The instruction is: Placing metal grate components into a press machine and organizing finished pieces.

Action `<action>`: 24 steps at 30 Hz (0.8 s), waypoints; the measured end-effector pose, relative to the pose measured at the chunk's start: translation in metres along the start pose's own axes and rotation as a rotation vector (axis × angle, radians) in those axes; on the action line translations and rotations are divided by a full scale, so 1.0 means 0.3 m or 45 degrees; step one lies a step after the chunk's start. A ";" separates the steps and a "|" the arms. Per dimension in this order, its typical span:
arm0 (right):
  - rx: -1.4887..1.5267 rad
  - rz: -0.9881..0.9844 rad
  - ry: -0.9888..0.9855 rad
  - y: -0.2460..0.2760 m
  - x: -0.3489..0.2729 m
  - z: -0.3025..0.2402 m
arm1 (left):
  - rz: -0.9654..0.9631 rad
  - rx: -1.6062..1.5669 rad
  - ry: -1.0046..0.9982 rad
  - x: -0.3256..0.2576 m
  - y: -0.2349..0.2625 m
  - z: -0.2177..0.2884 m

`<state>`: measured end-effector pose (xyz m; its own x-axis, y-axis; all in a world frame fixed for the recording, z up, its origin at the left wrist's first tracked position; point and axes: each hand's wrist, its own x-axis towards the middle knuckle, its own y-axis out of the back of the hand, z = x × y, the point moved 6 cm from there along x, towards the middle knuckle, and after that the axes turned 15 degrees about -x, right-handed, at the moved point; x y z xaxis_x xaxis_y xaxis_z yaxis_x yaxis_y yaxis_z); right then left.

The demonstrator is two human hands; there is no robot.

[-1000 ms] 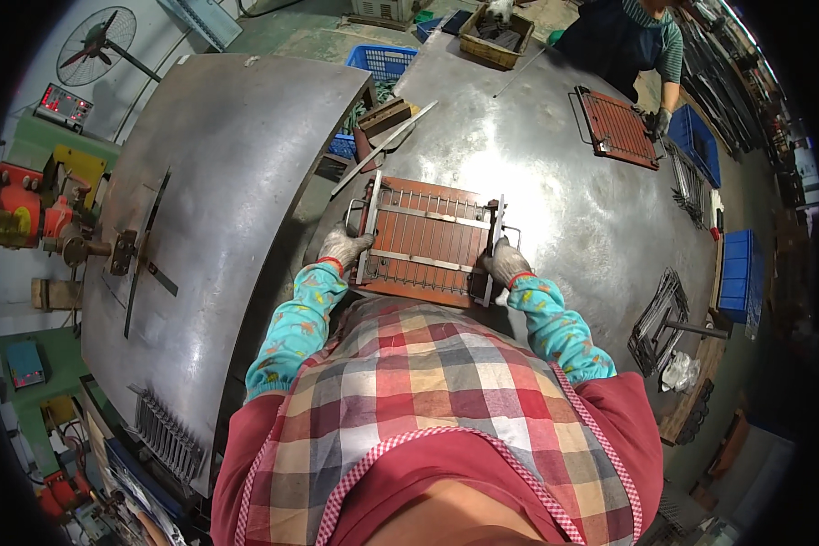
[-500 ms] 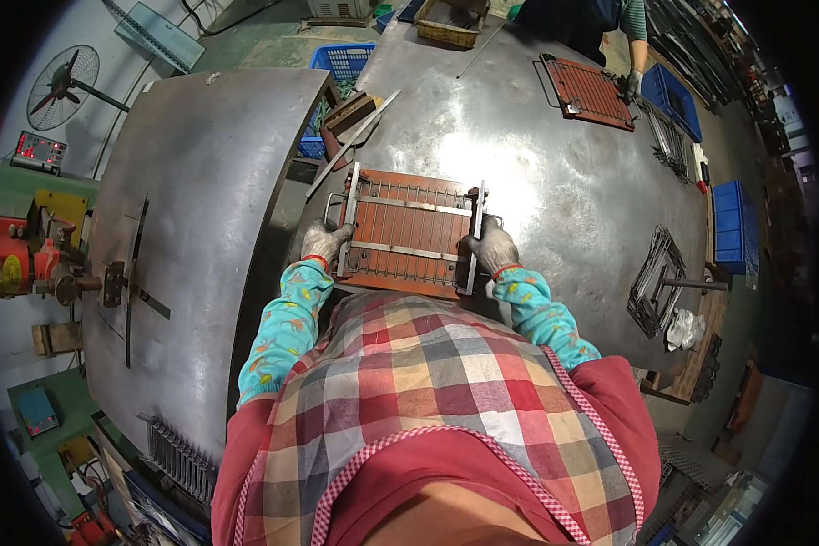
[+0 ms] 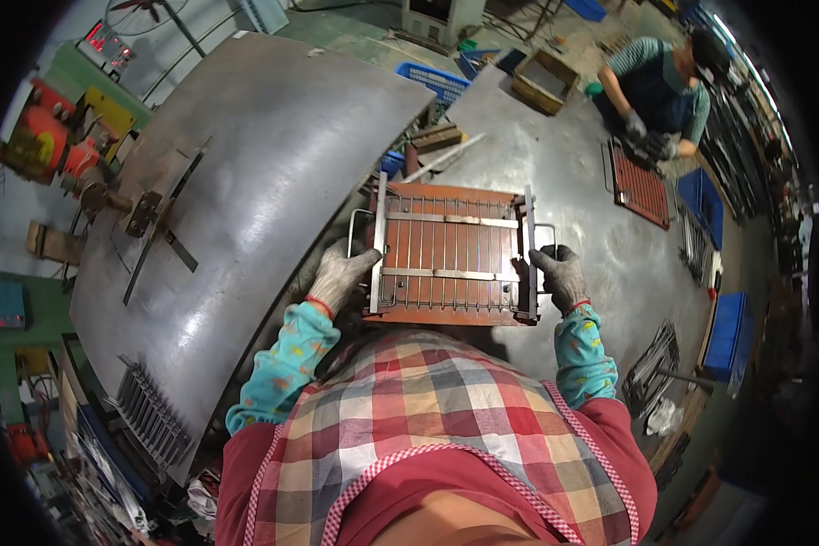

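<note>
In front of me a metal wire rack (image 3: 452, 247) with thin parallel rods and two flat cross strips rests on a red-brown board (image 3: 437, 316). Upright flat bars line its left and right sides, and a wire loop handle sticks out beyond each. My left hand (image 3: 341, 278), in a grey knit glove, is closed at the left handle, thumb against the side bar. Gloved likewise, my right hand (image 3: 564, 276) is closed round the right handle, its thumb reaching to the right bar. Fingers under the rack's edges are partly hidden.
Across the metal table (image 3: 528, 150) a co-worker (image 3: 655, 91) handles something beside a second red-brown board (image 3: 640, 185). Blue bins (image 3: 728, 337) stand at the right, near stacked wire frames (image 3: 652, 369). A second metal table (image 3: 273, 118) lies left, with a rod bundle (image 3: 152, 414).
The view has shifted, showing more of the co-worker, whose two hands are now together. My hands stay at the rack's two sides, and both loop handles now stand out more plainly.
</note>
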<state>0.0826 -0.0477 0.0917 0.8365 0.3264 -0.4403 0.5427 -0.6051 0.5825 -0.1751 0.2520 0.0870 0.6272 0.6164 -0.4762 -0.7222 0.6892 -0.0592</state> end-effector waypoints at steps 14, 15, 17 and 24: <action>-0.496 -0.553 0.769 -0.957 0.001 -0.959 | 0.913 -0.407 -0.070 -0.277 0.956 -0.053; -0.530 -0.616 0.854 -1.050 -0.011 -1.027 | 0.972 -0.428 -0.065 -0.286 1.017 -0.086; -0.615 -0.666 0.890 -1.208 -0.040 -1.153 | 1.083 -0.488 -0.092 -0.281 1.144 -0.118; -0.731 -0.724 0.994 -1.571 -0.003 -1.392 | 1.233 -0.458 -0.245 -0.225 1.424 -0.094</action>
<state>-0.1422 0.5405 0.1029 0.1652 0.9359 -0.3111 0.6470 0.1352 0.7504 -0.5343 0.4941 0.0691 -0.2516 0.9156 -0.3137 -0.9642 -0.2650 -0.0001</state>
